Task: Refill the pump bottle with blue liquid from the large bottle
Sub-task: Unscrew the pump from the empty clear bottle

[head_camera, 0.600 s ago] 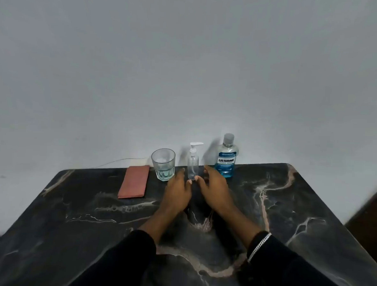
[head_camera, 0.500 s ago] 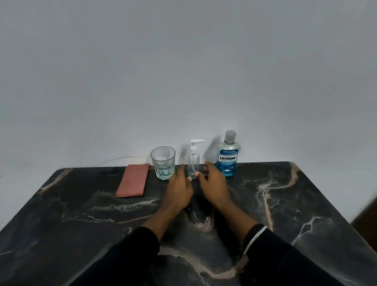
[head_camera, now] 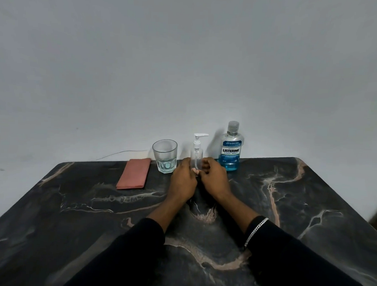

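We are seeing the left hand [head_camera: 183, 181] and right hand [head_camera: 214, 180] closing around the base of the small clear plastic pump bottle [head_camera: 197, 152], standing upright between the glass tumbler [head_camera: 164, 156] and the large blue-liquid bottle [head_camera: 231, 147] on the dark marble table [head_camera: 309, 200].

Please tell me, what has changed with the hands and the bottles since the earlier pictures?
Both hands closed in on the pump bottle: the left hand and the right hand now wrap its lower part from either side, where before they lay just short of it. The large bottle, glass and pink cloth stayed put.
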